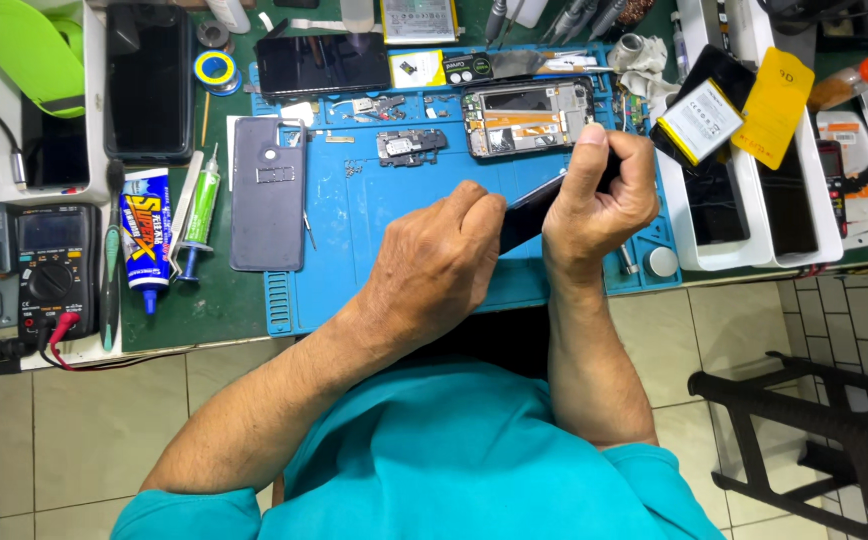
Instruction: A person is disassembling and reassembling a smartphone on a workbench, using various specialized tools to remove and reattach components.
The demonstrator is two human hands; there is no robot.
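Holding the dark phone screen panel [532, 212] level over the blue repair mat [354, 215] at centre frame looks like the way to work it, with even pressure and no flexing. The left hand [434, 265] is curled tight on its lower end; the right hand [599, 195] pinches its upper edge, fingers [586, 160] closed.

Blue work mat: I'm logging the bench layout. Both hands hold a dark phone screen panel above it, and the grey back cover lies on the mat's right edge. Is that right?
Not quite. The grey back cover lies on the left edge of the blue work mat, not the right. The head view shows it. The left hand and right hand do hold the dark screen panel above the mat.
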